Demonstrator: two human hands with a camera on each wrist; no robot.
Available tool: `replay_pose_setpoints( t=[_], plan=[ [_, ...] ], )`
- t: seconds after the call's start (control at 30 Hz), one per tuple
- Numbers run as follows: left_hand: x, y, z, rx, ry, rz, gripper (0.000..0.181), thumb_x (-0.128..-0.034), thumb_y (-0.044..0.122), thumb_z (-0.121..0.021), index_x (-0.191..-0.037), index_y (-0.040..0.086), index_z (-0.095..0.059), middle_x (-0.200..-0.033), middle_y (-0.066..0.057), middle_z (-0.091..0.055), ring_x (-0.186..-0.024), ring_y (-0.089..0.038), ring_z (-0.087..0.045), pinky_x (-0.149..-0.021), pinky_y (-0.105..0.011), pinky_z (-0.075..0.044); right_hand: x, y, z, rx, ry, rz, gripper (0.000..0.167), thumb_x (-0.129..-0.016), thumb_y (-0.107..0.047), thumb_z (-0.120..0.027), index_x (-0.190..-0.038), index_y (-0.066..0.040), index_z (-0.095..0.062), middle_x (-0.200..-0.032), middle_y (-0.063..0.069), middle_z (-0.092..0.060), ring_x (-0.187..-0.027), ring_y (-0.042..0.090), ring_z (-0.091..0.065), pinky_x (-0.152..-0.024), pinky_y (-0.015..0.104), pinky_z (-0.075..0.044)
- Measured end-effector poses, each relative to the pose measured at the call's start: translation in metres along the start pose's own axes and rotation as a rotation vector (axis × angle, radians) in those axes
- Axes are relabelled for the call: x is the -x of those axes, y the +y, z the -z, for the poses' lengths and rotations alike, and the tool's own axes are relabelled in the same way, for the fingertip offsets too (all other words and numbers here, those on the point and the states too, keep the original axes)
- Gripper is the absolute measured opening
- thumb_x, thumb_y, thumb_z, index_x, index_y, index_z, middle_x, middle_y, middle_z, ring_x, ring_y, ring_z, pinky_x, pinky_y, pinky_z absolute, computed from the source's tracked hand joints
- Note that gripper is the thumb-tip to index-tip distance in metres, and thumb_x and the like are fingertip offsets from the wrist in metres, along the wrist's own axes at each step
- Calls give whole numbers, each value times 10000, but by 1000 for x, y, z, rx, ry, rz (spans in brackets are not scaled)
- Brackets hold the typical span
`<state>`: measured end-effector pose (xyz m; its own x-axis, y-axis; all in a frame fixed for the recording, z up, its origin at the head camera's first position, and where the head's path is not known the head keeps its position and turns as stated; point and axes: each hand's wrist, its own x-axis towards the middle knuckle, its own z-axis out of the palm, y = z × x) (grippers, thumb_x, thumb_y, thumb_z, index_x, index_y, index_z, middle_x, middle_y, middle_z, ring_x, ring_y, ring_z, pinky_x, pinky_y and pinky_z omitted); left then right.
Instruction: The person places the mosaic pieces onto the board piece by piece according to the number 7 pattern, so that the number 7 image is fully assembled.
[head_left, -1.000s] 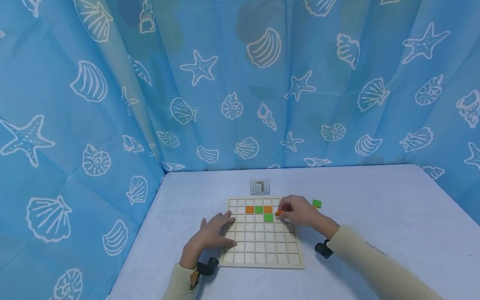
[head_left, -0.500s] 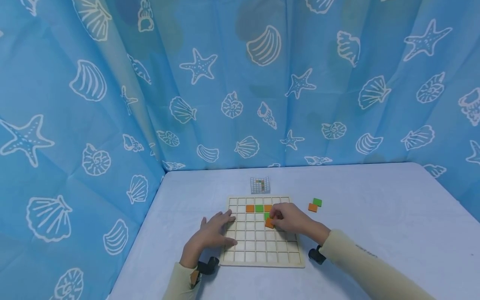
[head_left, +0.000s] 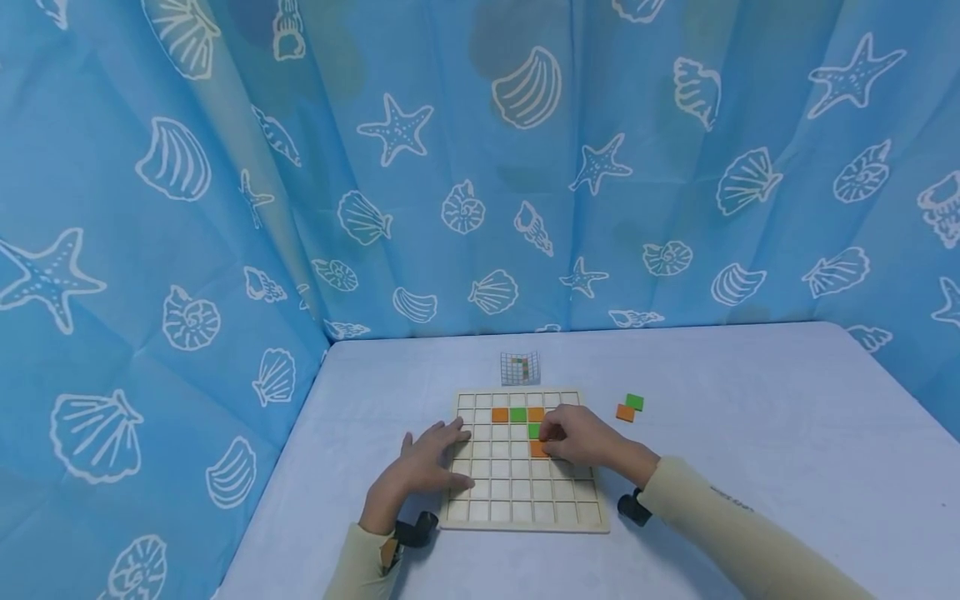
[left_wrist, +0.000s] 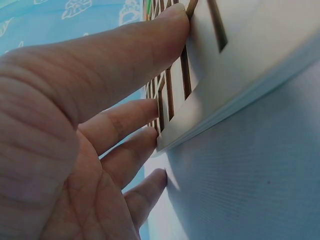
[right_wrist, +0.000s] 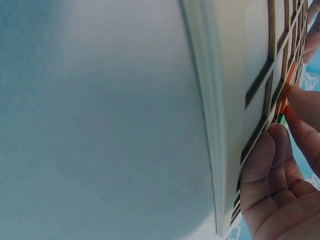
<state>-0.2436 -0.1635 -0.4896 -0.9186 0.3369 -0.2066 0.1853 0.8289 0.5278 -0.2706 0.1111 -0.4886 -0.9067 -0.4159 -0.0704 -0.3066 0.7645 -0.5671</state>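
Orange tile (head_left: 537,449) squared up vs. earlier, next to green tile (head_left: 534,431); just L of R hand (head_left: 581,435) (nearer), thumb/index pinching it; L hand (head_left: 423,463) spread at board (head_left: 525,527) edge.

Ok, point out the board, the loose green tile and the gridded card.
Board (head_left: 501,469), head view, a bare square.
Loose green tile (head_left: 635,402), head view, top face.
Gridded card (head_left: 521,368), head view, its middle.
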Motion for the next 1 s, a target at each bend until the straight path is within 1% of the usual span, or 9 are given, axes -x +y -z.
replay_pose_setpoints(
  t=[0.17, 0.37, 0.7, 0.8, 0.9, 0.93, 1.0],
  plan=[
    [-1, 1, 1, -3, 6, 6, 755, -775, 349, -837, -1433, 146, -529, -1604, -59, -348, -1506, -347, -237, -1167, -715, -17, 1, -2, 3, -17, -10, -9, 72, -846, -107, -768, -841, -156, -715, -824, -64, -640, -777, 100, -541, -728, 278, -504],
    [-3, 2, 2, -18, 20, -9, 748, -771, 338, -841, -1424, 135, -537, -1599, -75, -357, -1499, -358, -251, -1155, -732, -33, 1, -4, 6, -42, -24, -29, 115, -811, -123, -806, -861, -160, -709, -831, -49, -619, -778, 123, -513, -720, 277, -473],
    [-5, 3, 5, -14, 25, -6, 746, -770, 334, -842, -1422, 137, -540, -1599, -72, -357, -1501, -357, -246, -1161, -724, -27, -4, -3, 11, -46, -31, -21, 125, -812, -134, -808, -874, -166, -705, -848, -54, -631, -796, 125, -529, -743, 292, -490],
    [-6, 2, 6, -15, 21, -7, 746, -773, 332, -841, -1425, 138, -535, -1600, -73, -354, -1502, -355, -243, -1161, -724, -28, -4, 1, 17, -82, -20, 15, 117, -830, -142, -792, -912, -138, -708, -876, -42, -659, -814, 110, -571, -757, 296, -521],
    [-5, 2, 4, -24, 16, -6, 745, -774, 330, -839, -1426, 137, -534, -1598, -78, -357, -1500, -355, -248, -1159, -727, -35, -2, 4, 26, -112, -8, 39, 131, -860, -144, -759, -973, -105, -707, -918, -21, -677, -840, 109, -611, -760, 304, -544],
    [-4, 2, 3, -24, 10, -4, 748, -773, 330, -841, -1427, 137, -533, -1598, -78, -357, -1500, -357, -249, -1158, -728, -37, -1, 5, 30, -111, -3, 42, 147, -862, -134, -753, -993, -87, -706, -934, 1, -682, -844, 116, -619, -756, 307, -550],
    [-3, 2, 2, -22, -1, -2, 751, -769, 331, -844, -1424, 134, -535, -1597, -83, -358, -1498, -364, -251, -1154, -733, -39, 2, 7, 40, -102, 3, 18, 159, -871, -128, -741, -1018, -78, -706, -955, 13, -682, -857, 130, -625, -751, 314, -552]
  ],
)
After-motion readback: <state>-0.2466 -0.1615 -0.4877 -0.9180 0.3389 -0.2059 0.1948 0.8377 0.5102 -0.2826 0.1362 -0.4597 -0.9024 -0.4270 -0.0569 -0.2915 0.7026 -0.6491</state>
